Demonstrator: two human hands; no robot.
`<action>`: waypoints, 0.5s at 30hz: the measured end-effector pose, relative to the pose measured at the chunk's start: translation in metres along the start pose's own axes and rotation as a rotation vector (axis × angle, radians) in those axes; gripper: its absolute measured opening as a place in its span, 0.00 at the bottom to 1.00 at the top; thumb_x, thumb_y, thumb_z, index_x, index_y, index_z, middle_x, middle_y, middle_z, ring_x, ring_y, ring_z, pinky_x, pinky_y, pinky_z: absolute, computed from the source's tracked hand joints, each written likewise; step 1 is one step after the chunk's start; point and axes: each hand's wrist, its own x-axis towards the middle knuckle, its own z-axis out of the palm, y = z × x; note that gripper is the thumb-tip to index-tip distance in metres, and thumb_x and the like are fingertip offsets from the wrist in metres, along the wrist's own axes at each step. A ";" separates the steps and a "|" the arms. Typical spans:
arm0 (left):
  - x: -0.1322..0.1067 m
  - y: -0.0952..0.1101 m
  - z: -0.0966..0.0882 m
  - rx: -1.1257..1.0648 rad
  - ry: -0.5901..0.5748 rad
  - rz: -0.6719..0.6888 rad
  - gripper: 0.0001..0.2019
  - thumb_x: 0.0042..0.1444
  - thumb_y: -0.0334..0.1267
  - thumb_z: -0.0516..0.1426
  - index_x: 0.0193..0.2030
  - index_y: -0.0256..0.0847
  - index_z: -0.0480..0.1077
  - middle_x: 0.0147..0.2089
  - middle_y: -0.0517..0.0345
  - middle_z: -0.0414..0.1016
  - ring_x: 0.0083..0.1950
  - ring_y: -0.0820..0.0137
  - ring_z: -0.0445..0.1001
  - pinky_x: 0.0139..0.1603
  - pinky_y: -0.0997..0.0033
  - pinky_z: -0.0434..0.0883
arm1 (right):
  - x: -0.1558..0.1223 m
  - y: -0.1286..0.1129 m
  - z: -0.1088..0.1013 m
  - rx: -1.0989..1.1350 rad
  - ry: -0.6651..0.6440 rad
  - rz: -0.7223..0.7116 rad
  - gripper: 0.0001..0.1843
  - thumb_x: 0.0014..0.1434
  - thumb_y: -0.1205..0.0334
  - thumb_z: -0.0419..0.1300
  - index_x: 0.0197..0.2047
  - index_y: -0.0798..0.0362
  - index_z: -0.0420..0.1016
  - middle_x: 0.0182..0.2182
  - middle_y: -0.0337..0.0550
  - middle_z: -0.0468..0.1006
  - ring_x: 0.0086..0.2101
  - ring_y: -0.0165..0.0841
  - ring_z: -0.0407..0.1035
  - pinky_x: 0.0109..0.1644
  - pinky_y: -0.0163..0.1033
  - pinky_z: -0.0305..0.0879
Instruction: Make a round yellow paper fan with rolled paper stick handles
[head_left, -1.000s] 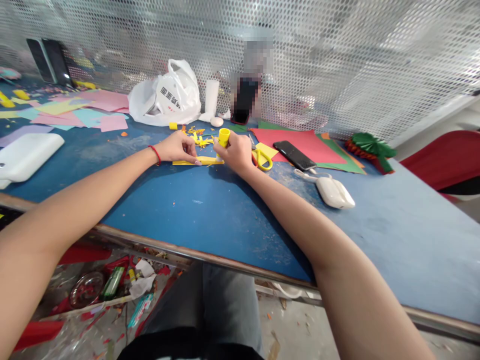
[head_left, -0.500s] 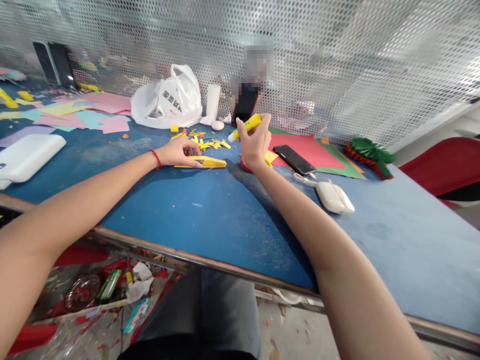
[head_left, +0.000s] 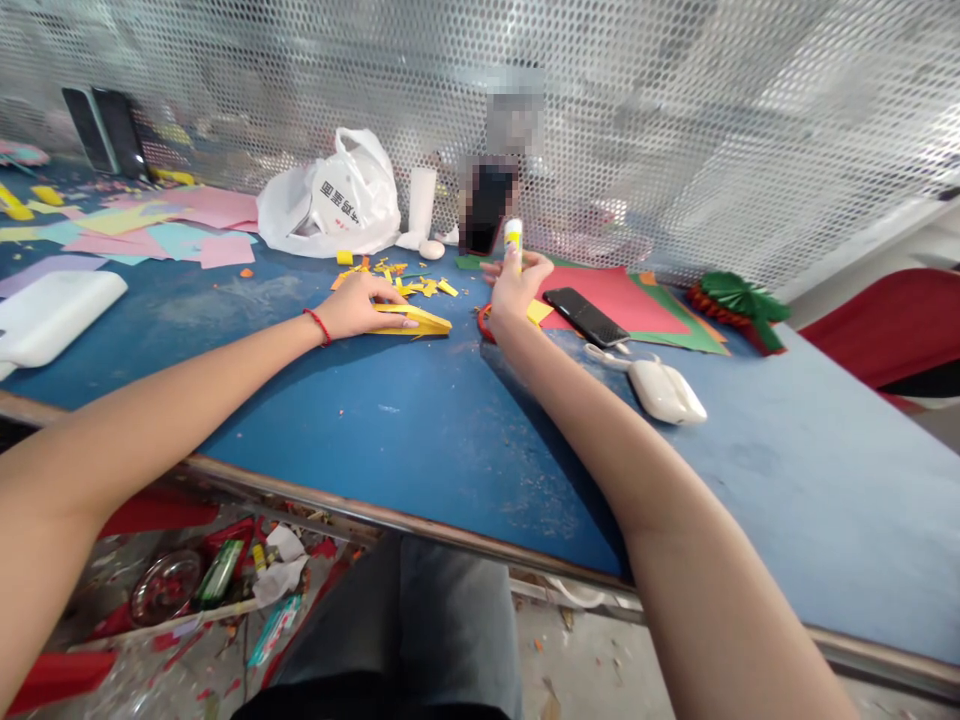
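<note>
**Glue stick upright, paper strip pinned flat**

The right hand (head_left: 511,290) grips a yellow-and-white glue stick (head_left: 513,240), long axis vertical, white end up, above the blue counter (head_left: 420,420). The left hand (head_left: 360,305) presses flat on a folded yellow paper strip (head_left: 420,320) lying left-to-right, its tip pointing right.

Yellow folded paper (head_left: 420,320), yellow-and-white glue stick (head_left: 513,238), blue table (head_left: 420,420), red sheet (head_left: 611,285), green paper fan (head_left: 742,295)

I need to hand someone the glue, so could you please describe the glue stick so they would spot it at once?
On the blue table, look just in front of the red paper sheet. There the right hand holds the glue stick upright: a small yellow tube with a white tip, the only thing lifted off the table.
</note>
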 end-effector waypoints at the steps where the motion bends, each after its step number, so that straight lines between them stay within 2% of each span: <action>1: 0.000 0.001 0.000 -0.027 0.027 -0.014 0.21 0.48 0.61 0.73 0.35 0.45 0.87 0.33 0.55 0.84 0.32 0.65 0.74 0.33 0.67 0.65 | 0.000 0.000 0.001 -0.015 0.003 -0.088 0.17 0.78 0.59 0.48 0.65 0.53 0.58 0.53 0.56 0.75 0.47 0.37 0.82 0.49 0.42 0.78; 3: 0.000 0.002 0.000 -0.099 0.088 -0.057 0.22 0.48 0.62 0.73 0.35 0.43 0.87 0.30 0.55 0.82 0.29 0.68 0.70 0.29 0.68 0.62 | -0.001 0.001 0.003 -0.045 0.008 -0.244 0.18 0.75 0.64 0.51 0.66 0.54 0.60 0.56 0.56 0.74 0.55 0.38 0.79 0.58 0.44 0.75; 5: 0.000 0.003 0.000 -0.182 0.159 -0.104 0.24 0.47 0.62 0.74 0.37 0.42 0.87 0.30 0.55 0.81 0.28 0.69 0.69 0.28 0.68 0.61 | -0.004 0.004 0.006 -0.072 -0.015 -0.315 0.17 0.74 0.64 0.53 0.64 0.53 0.63 0.56 0.55 0.75 0.58 0.40 0.77 0.61 0.47 0.73; 10: 0.003 0.001 -0.001 -0.379 0.353 -0.208 0.25 0.47 0.60 0.76 0.39 0.39 0.85 0.36 0.53 0.82 0.34 0.67 0.76 0.35 0.68 0.72 | -0.013 0.005 0.006 -0.188 -0.033 -0.267 0.15 0.77 0.54 0.50 0.61 0.51 0.65 0.50 0.52 0.78 0.50 0.42 0.78 0.52 0.46 0.74; 12: 0.004 -0.001 -0.002 -0.468 0.418 -0.255 0.23 0.47 0.57 0.76 0.40 0.40 0.84 0.37 0.53 0.82 0.36 0.66 0.78 0.37 0.68 0.75 | -0.015 0.002 0.002 -0.231 -0.074 -0.275 0.14 0.74 0.51 0.57 0.57 0.50 0.67 0.46 0.49 0.78 0.46 0.42 0.78 0.51 0.47 0.73; 15: 0.004 -0.001 -0.004 -0.607 0.467 -0.278 0.20 0.47 0.52 0.77 0.39 0.41 0.84 0.39 0.53 0.83 0.37 0.67 0.79 0.39 0.69 0.76 | -0.015 -0.001 -0.007 -0.386 -0.181 -0.347 0.17 0.63 0.52 0.71 0.44 0.50 0.70 0.40 0.47 0.78 0.42 0.43 0.74 0.51 0.50 0.71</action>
